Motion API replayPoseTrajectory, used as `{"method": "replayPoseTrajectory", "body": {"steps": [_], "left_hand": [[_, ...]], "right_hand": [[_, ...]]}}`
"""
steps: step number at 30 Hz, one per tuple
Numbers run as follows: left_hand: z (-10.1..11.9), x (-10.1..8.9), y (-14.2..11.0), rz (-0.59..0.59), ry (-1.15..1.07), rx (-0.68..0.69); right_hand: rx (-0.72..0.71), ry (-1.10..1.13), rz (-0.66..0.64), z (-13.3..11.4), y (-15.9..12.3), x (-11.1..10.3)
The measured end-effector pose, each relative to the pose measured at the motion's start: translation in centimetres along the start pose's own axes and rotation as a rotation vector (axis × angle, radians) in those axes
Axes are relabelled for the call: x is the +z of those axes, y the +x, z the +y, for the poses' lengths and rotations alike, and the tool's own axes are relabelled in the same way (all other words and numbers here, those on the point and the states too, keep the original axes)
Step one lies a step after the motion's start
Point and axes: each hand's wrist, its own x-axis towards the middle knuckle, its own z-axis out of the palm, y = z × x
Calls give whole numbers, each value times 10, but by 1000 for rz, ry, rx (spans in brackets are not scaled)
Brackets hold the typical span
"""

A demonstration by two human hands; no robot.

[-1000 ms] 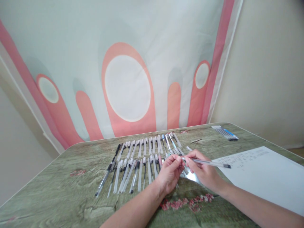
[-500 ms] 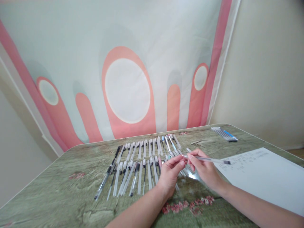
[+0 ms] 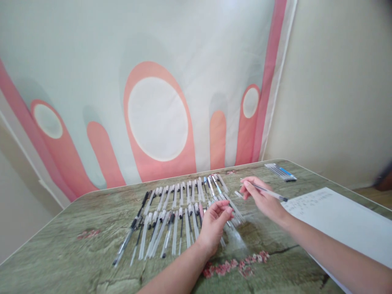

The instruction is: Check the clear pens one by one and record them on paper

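My right hand (image 3: 261, 197) pinches a clear pen with a black tip (image 3: 271, 192), held a little above the table to the right of the pen rows. My left hand (image 3: 213, 223) hovers palm up over the near row, its fingers loosely curled and apart, with nothing in them. Two rows of clear and black pens (image 3: 171, 212) lie side by side on the green patterned table (image 3: 76, 261). Both forearms reach in from the bottom edge.
A white sheet of paper (image 3: 343, 220) with faint printing lies at the right. A small bundle of pens (image 3: 280, 171) rests at the far right corner. A pink and white cloth (image 3: 156, 118) hangs behind the table.
The hands have come apart: my right hand carried the pen up and to the right, away from my left hand, which has let go and opened. The view shifted slightly right.
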Motion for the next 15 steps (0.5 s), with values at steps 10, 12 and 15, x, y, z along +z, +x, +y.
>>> {"method": "replayPoseTrajectory", "body": {"steps": [10, 12, 15], "left_hand": [[3, -2, -3, 33, 195, 71], [4, -1, -4, 53, 179, 63], [4, -1, -4, 66, 137, 59]], "right_hand": [[-347, -624, -125, 95, 12, -3], [-395, -624, -183, 98, 13, 2], [-418, -604, -238, 98, 13, 5]]}}
